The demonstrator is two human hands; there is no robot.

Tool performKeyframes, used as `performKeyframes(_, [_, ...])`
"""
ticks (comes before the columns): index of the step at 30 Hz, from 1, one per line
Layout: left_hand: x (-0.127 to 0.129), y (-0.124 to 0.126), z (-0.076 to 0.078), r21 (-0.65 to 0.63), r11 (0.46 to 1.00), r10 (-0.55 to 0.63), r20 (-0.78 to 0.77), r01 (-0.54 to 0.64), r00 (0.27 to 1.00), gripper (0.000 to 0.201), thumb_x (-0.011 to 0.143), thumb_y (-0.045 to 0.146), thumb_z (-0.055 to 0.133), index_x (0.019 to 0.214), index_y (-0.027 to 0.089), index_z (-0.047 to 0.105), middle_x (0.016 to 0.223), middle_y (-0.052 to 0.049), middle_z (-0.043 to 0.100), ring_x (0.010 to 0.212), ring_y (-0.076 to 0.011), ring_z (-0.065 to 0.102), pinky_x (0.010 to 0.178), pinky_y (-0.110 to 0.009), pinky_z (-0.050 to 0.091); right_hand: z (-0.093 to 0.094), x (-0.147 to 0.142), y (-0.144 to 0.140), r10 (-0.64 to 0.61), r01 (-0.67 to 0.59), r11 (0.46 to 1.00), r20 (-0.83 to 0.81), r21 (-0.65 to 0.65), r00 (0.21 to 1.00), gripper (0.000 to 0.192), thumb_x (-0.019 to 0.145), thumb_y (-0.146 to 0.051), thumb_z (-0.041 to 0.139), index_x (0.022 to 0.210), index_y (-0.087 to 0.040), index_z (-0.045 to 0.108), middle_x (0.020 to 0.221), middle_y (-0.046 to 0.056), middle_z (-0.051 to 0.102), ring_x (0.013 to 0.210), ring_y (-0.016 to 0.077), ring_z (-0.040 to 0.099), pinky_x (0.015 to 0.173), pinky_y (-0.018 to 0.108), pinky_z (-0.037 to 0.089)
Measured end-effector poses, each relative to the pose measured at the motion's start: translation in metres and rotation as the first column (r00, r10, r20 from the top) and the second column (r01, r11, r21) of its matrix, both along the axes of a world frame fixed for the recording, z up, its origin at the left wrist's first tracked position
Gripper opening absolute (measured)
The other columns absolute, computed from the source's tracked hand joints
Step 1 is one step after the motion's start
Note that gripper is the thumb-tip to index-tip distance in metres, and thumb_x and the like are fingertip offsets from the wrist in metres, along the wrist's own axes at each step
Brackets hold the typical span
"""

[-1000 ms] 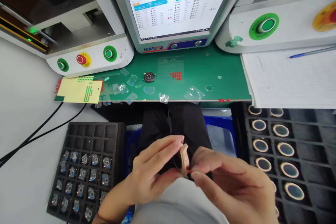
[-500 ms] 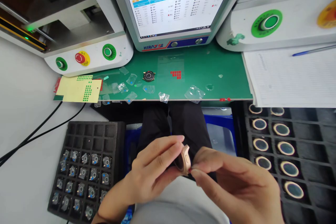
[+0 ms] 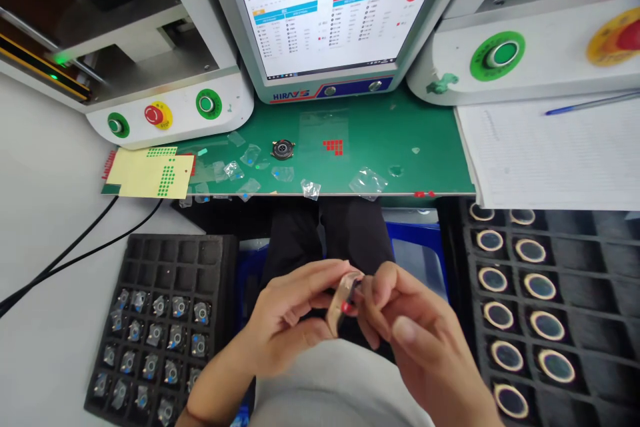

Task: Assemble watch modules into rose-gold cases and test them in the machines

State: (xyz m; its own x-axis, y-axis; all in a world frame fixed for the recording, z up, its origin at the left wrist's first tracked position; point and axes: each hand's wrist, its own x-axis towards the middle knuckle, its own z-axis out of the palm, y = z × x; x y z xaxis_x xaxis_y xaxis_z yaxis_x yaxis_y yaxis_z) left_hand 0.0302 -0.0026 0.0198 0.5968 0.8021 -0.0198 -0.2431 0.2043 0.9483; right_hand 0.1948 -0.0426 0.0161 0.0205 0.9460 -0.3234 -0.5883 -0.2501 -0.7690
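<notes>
over the lap, near the viewer, the left hand (image 3: 287, 320) pinches a small round rose-gold metal watch case (image 3: 341, 299) between thumb and curled fingers. the right hand (image 3: 415, 340) closes its fingertips on the case's right edge, by a tiny red tab. a black foam grid tray (image 3: 220, 260) sits left, and a tray of glassy rings (image 3: 515, 280) right.
</notes>
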Motion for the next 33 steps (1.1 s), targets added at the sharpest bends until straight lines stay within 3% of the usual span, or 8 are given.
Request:
performKeyframes(4, [0.005,0.001,0.001,-0.430,0.894,0.015,0.304,0.124,0.953,0.036,0.102,0.033,0.053,0.130,0.015,0.065,0.113,-0.014,0.072,0.091,-0.0169,0.071,0.072,-0.022,0.062,-0.002,0.003,-0.004,-0.168,0.144,0.983,0.234,0.115,0.958,0.017,0.089,-0.036,0.067,0.081,-0.023,0.061,0.073,0.000,0.054,0.070,0.0128,0.054,0.061,0.021,0.045])
performKeyframes(7, [0.007,0.000,-0.002,-0.553,0.824,0.095,0.354,0.126,0.930,0.035,0.103,0.036,0.049,0.117,0.012,0.069,0.100,-0.013,0.073,0.066,-0.0114,0.068,0.050,-0.016,0.058,-0.003,0.001,-0.005,-0.215,0.162,0.970,0.326,0.180,0.921,0.007,0.091,-0.030,0.066,0.088,-0.024,0.063,0.085,0.002,0.059,0.084,0.0140,0.058,0.074,0.021,0.049])
performKeyframes(9, [0.009,-0.002,-0.005,-0.573,0.812,0.117,0.346,0.111,0.931,0.036,0.103,0.041,0.049,0.109,0.013,0.069,0.095,-0.012,0.072,0.052,-0.0073,0.060,0.041,-0.014,0.052,-0.005,-0.002,-0.006,-0.209,0.149,0.970,0.342,0.194,0.916,0.003,0.091,-0.027,0.065,0.093,-0.026,0.063,0.089,0.002,0.061,0.088,0.0138,0.060,0.078,0.021,0.049])
performKeyframes(13, [0.013,-0.005,-0.009,-0.523,0.853,0.157,0.259,0.002,0.953,0.028,0.098,0.041,0.060,0.095,0.014,0.068,0.082,-0.005,0.069,0.042,-0.0013,0.042,0.035,-0.008,0.042,-0.006,-0.009,-0.006,-0.214,0.144,0.967,0.368,0.209,0.905,0.009,0.090,-0.023,0.064,0.098,-0.027,0.063,0.091,0.002,0.064,0.089,0.0137,0.062,0.079,0.022,0.051])
performKeyframes(18, [0.018,-0.008,-0.010,-0.345,0.924,0.222,0.133,-0.165,0.966,0.021,0.099,0.035,0.059,0.094,0.016,0.067,0.078,-0.001,0.064,0.042,0.0005,0.032,0.036,-0.006,0.034,-0.004,-0.018,-0.009,-0.198,0.158,0.978,0.367,0.137,0.909,0.007,0.090,-0.024,0.065,0.096,-0.027,0.064,0.095,0.003,0.064,0.094,0.0159,0.062,0.084,0.025,0.053])
performKeyframes(27, [0.020,-0.013,-0.009,-0.357,0.921,0.196,0.090,-0.152,0.976,0.030,0.098,0.044,0.058,0.091,0.014,0.062,0.068,0.003,0.049,0.043,-0.0024,0.035,0.036,-0.010,0.036,0.000,-0.024,-0.001,-0.174,0.130,0.977,0.270,0.171,0.947,0.013,0.092,-0.026,0.065,0.104,-0.030,0.068,0.104,0.003,0.070,0.101,0.0146,0.068,0.089,0.023,0.056])
performKeyframes(30, [0.021,-0.016,-0.006,-0.206,0.959,0.206,0.038,-0.194,0.978,0.027,0.102,0.038,0.052,0.094,0.016,0.064,0.071,0.002,0.050,0.041,-0.0012,0.036,0.036,-0.010,0.031,0.005,-0.030,-0.001,-0.108,0.092,0.991,0.186,0.094,0.977,0.019,0.092,-0.033,0.065,0.111,-0.031,0.068,0.110,0.004,0.071,0.096,0.0160,0.070,0.073,0.021,0.059])
performKeyframes(33, [0.022,-0.018,-0.001,-0.062,0.970,0.233,-0.053,-0.236,0.971,0.025,0.103,0.035,0.049,0.097,0.017,0.065,0.076,0.001,0.053,0.045,-0.0031,0.041,0.040,-0.013,0.034,0.010,-0.035,-0.005,-0.023,0.027,0.997,0.045,-0.070,0.999,0.026,0.091,-0.042,0.064,0.114,-0.029,0.066,0.115,0.007,0.071,0.077,0.0157,0.068,0.048,0.020,0.051])
